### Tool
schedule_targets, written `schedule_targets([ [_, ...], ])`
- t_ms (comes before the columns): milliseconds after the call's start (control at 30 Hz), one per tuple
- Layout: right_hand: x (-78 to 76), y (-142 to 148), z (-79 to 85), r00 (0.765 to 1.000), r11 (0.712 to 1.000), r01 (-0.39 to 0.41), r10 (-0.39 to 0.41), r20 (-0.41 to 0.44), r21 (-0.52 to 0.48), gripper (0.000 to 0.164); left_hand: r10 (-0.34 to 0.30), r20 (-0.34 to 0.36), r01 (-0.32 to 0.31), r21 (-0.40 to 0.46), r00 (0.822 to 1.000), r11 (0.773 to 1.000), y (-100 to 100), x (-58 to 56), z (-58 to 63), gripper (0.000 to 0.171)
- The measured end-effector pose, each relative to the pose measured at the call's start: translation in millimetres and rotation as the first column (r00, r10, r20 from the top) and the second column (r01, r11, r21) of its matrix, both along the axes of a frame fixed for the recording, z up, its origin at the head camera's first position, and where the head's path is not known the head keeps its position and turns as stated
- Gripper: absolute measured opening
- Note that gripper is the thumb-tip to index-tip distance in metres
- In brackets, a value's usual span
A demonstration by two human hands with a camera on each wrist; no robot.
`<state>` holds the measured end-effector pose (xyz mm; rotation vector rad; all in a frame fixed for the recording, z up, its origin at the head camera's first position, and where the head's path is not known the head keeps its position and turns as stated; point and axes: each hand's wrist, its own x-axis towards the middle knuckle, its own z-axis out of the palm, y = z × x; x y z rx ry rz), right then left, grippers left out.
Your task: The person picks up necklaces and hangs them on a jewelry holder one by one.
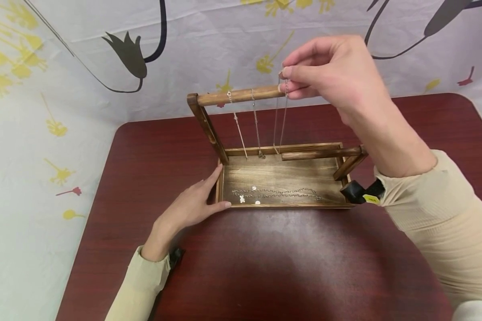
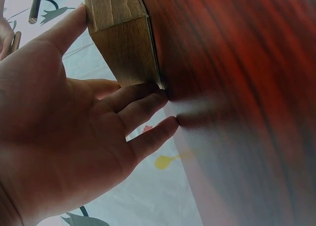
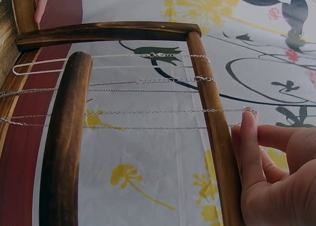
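A wooden jewelry stand (image 1: 241, 94) has a shallow tray base and raised bars. My right hand (image 1: 337, 71) pinches a thin silver necklace (image 1: 283, 120) between thumb and fingertips, just over the top bar. In the right wrist view, the chain's two strands run past the bar to the right hand (image 3: 271, 162). Two other necklaces, one a smooth chain (image 1: 241, 136) and one with a small pendant (image 1: 261, 154), hang from that bar to the left. My left hand (image 1: 189, 207) rests against the tray's left corner, fingers fairly straight, thumb along the front edge.
A longer chain necklace (image 1: 281, 193) lies along the tray's front, beside a small bear-shaped charm (image 1: 242, 199). A lower, shorter bar (image 1: 321, 154) juts from the right post. Beneath is a dark red table (image 1: 265, 263); a patterned cloth (image 1: 184, 53) hangs behind.
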<state>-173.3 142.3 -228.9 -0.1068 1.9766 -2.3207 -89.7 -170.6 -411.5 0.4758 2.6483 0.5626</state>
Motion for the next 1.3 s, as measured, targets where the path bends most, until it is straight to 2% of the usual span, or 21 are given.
schedule_targets([
  [200, -0.3, -0.5, -1.4, 1.000, 0.999, -0.006, 0.006, 0.000, 0.044, 0.017, 0.001, 0.010, -0.001, -0.005, 1.000, 1.000, 0.0, -0.6, -0.5, 0.101],
  [367, 0.5, -0.8, -1.8, 1.000, 0.999, -0.012, 0.011, 0.007, 0.037, 0.019, 0.006, 0.022, -0.006, -0.011, 1.000, 1.000, -0.3, -1.1, -0.8, 0.101],
  [633, 6.8, -2.1, -2.4, 0.999, 0.996, -0.039, 0.038, 0.007, 0.081, 0.019, 0.013, 0.031, -0.013, -0.018, 0.999, 1.000, -0.2, -1.1, -1.4, 0.100],
  [900, 14.5, 2.1, -3.1, 0.998, 0.979, -0.069, 0.070, 0.001, 0.194, 0.024, 0.013, 0.033, -0.013, -0.020, 0.999, 1.000, -0.1, -1.8, -0.7, 0.101],
  [1300, 21.0, 5.4, -6.9, 0.997, 0.995, -0.075, 0.077, -0.026, 0.062, 0.027, 0.011, 0.032, -0.011, -0.009, 0.999, 1.000, 0.3, -1.1, -0.8, 0.100],
])
